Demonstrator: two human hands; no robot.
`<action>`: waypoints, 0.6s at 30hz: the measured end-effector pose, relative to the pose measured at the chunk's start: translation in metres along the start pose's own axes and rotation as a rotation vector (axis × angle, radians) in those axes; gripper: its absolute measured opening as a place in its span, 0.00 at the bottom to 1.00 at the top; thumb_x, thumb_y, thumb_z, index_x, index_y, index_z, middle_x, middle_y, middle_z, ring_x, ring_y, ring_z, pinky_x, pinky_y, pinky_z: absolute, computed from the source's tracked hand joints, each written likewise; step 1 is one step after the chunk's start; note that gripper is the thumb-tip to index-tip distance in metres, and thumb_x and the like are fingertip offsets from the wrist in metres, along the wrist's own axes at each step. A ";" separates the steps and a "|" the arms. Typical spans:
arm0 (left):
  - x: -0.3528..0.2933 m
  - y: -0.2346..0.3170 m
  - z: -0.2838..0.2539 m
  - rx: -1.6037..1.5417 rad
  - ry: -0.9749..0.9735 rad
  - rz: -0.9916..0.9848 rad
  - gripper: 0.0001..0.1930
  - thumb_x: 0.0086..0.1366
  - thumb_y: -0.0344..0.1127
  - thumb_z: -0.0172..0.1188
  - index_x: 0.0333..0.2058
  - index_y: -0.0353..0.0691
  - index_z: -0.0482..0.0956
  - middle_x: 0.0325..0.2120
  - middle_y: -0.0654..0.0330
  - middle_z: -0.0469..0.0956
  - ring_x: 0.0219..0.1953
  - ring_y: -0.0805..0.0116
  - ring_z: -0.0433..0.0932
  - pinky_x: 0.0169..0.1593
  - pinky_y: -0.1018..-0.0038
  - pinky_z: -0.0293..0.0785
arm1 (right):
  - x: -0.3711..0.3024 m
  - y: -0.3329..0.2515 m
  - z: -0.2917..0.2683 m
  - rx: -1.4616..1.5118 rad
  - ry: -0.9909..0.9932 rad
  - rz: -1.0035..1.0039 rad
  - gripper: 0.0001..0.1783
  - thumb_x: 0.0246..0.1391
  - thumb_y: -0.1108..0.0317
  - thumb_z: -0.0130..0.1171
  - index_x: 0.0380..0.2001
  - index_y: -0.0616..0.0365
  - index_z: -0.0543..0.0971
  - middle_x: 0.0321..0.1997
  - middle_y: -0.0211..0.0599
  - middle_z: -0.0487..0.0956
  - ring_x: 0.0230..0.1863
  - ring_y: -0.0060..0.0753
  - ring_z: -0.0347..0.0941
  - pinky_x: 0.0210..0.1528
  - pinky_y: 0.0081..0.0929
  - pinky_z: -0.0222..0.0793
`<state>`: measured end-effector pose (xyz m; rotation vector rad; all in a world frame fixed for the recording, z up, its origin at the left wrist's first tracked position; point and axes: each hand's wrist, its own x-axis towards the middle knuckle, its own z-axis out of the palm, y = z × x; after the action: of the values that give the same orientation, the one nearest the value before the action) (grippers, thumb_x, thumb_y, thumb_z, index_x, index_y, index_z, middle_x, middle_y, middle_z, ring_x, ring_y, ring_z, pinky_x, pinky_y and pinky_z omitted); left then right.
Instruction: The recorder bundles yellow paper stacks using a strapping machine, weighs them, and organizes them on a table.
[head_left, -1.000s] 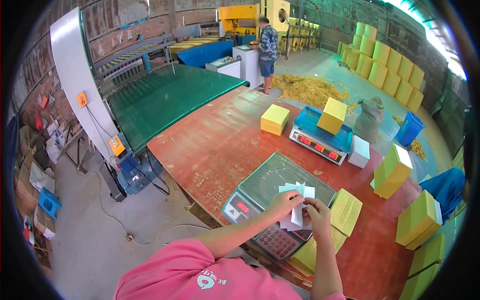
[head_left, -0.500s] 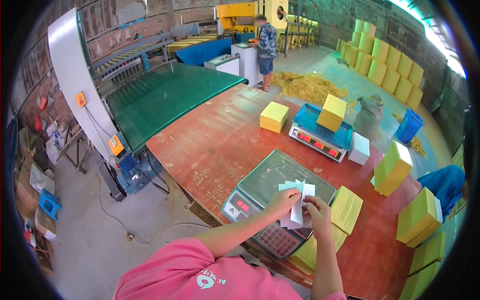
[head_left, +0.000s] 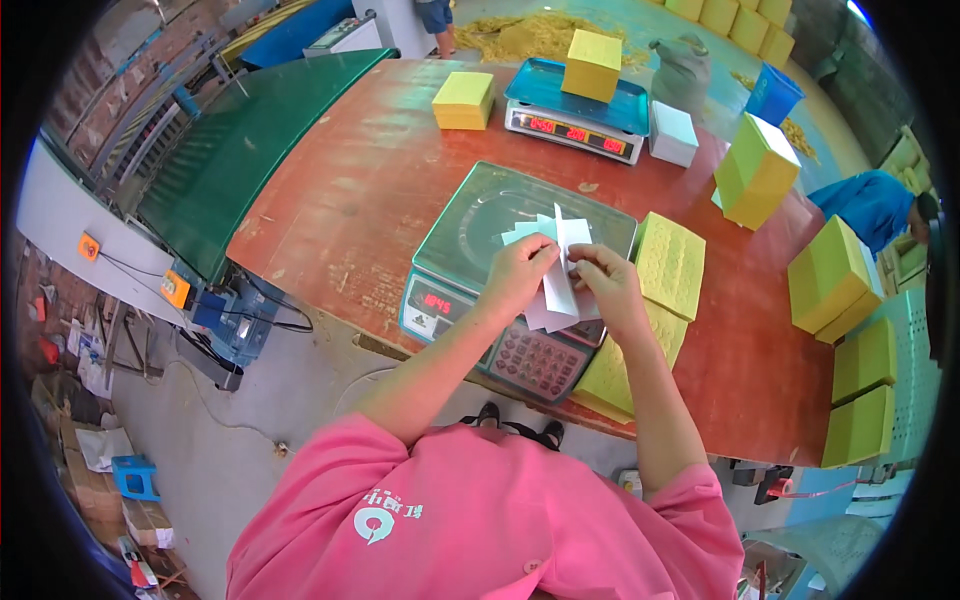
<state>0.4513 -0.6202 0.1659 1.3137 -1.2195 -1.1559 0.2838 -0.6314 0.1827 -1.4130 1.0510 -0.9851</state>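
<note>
A loose fan of white and pale blue paper slips (head_left: 574, 232) lies over the pan of the green-grey digital scale (head_left: 470, 225) in front of me. My left hand (head_left: 522, 275) pinches the slips at their left side, where one white slip stands up folded. On their right edge, my right hand (head_left: 608, 285) has its thumb and forefinger bent together at the paper. What lies between those fingertips is partly hidden. Yellow paper blocks (head_left: 668, 265) stand against the scale's right side, next to my right forearm.
A second scale (head_left: 575, 115) with a blue tray bears a yellow block (head_left: 592, 66). Another yellow block (head_left: 463, 101) and a white stack (head_left: 673, 133) flank it. More blocks (head_left: 757, 172) line the red table's right side, near a person in blue (head_left: 872, 205). A green conveyor (head_left: 255, 150) adjoins the left.
My view has tipped downward, showing more of my shirt and feet. Both hands remain at the slips over the scale; the right fingers have shifted up along the paper's edge.
</note>
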 end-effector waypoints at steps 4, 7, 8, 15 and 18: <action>0.000 -0.003 0.003 -0.014 0.002 -0.008 0.12 0.69 0.38 0.54 0.39 0.35 0.79 0.28 0.67 0.76 0.29 0.82 0.72 0.31 0.81 0.69 | 0.000 0.008 -0.003 0.013 -0.007 -0.001 0.15 0.57 0.74 0.51 0.45 0.67 0.78 0.38 0.34 0.79 0.35 0.21 0.72 0.41 0.20 0.69; -0.003 -0.001 0.003 -0.044 0.013 0.009 0.11 0.68 0.37 0.54 0.38 0.34 0.79 0.27 0.66 0.76 0.28 0.81 0.72 0.32 0.80 0.70 | -0.002 0.007 -0.001 0.024 0.006 -0.015 0.14 0.59 0.72 0.51 0.45 0.67 0.78 0.38 0.34 0.79 0.34 0.21 0.72 0.41 0.20 0.69; -0.005 0.001 0.002 -0.038 0.023 0.023 0.11 0.68 0.37 0.54 0.38 0.34 0.79 0.27 0.66 0.76 0.28 0.81 0.72 0.32 0.80 0.70 | -0.003 0.007 -0.001 0.058 0.023 0.003 0.15 0.59 0.71 0.52 0.46 0.67 0.78 0.37 0.34 0.80 0.34 0.22 0.73 0.40 0.21 0.71; -0.013 0.002 0.003 0.158 0.055 0.117 0.10 0.64 0.34 0.56 0.39 0.34 0.80 0.25 0.64 0.77 0.27 0.80 0.72 0.32 0.78 0.69 | 0.000 0.012 -0.011 -0.226 0.173 -0.083 0.16 0.57 0.64 0.58 0.42 0.66 0.80 0.29 0.38 0.80 0.30 0.24 0.74 0.34 0.26 0.70; -0.015 0.003 0.000 0.168 0.037 0.050 0.11 0.64 0.34 0.57 0.41 0.35 0.80 0.26 0.62 0.77 0.28 0.79 0.72 0.32 0.78 0.69 | -0.006 -0.011 -0.006 -0.364 0.090 -0.026 0.14 0.55 0.67 0.60 0.40 0.69 0.79 0.28 0.32 0.77 0.30 0.21 0.71 0.33 0.23 0.67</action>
<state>0.4502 -0.6054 0.1689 1.4141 -1.3382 -1.0068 0.2768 -0.6265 0.1941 -1.6915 1.3305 -0.9136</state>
